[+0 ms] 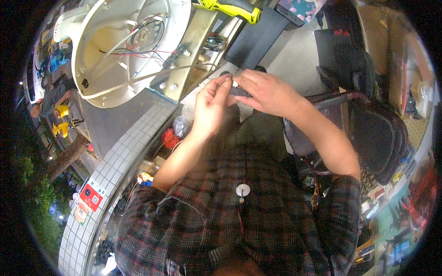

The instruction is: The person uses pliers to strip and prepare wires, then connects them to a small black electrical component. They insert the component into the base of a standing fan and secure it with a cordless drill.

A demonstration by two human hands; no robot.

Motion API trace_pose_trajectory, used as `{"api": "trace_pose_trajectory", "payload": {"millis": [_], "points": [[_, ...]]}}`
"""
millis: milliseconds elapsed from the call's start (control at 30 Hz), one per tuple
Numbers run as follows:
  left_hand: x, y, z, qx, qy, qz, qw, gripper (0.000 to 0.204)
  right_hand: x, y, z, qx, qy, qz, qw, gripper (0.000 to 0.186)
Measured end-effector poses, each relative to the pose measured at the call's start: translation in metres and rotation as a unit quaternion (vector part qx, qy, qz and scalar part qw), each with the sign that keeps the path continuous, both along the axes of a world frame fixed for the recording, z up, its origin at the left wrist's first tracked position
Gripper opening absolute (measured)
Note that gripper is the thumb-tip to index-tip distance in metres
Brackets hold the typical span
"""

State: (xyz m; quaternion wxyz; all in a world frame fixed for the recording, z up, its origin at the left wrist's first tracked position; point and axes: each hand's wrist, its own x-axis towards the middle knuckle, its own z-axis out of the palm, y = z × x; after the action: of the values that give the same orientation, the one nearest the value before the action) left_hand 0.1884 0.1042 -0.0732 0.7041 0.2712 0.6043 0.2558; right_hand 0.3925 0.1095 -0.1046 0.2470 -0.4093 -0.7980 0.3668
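Observation:
My left hand (214, 101) and my right hand (260, 92) meet in front of me, both closed around a small dark object (240, 92) with a light bit at its top; the fingers partly hide it, so I cannot tell what it is. Beyond them to the left lies a large white plastic housing (110, 46) with thin coloured wires inside, beside a narrow metal tray (184, 83).
A yellow-green power tool (251, 14) lies at the top. A dark box (255, 39) stands behind my hands, a dark padded chair (368, 142) at my right. A white-tiled ledge (124, 142) runs along my left, with parked vehicles (55, 60) and trees beyond.

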Motion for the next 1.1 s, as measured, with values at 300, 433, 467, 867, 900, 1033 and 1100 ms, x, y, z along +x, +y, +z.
{"api": "trace_pose_trajectory", "payload": {"millis": [300,433,467,867,900,1033,1100], "points": [[-0.015,-0.001,-0.003,0.044,-0.091,0.053,0.993,0.036,0.003,0.0,0.011,-0.047,0.054,-0.091,0.993,0.071],[-0.019,-0.002,-0.001,0.058,-0.123,0.031,0.99,0.038,-0.006,-0.008,0.006,-0.074,0.071,-0.082,0.991,0.059],[-0.022,-0.001,-0.001,0.057,-0.131,0.022,0.99,0.039,-0.005,-0.008,0.008,-0.075,0.07,-0.081,0.991,0.058],[-0.061,0.025,0.018,0.277,0.115,-0.369,0.88,0.054,-0.003,-0.007,0.035,0.003,0.031,-0.044,0.999,0.056],[-0.059,0.028,0.022,0.289,0.124,-0.384,0.868,0.054,-0.001,-0.006,0.035,0.002,0.025,-0.029,0.999,0.055],[-0.059,0.035,0.031,0.323,0.165,-0.463,0.809,0.058,-0.002,-0.003,0.033,-0.004,0.005,0.034,0.999,0.05],[-0.061,0.036,0.031,0.32,0.158,-0.474,0.805,0.059,-0.003,-0.004,0.029,0.004,0.004,0.051,0.999,0.043]]}}
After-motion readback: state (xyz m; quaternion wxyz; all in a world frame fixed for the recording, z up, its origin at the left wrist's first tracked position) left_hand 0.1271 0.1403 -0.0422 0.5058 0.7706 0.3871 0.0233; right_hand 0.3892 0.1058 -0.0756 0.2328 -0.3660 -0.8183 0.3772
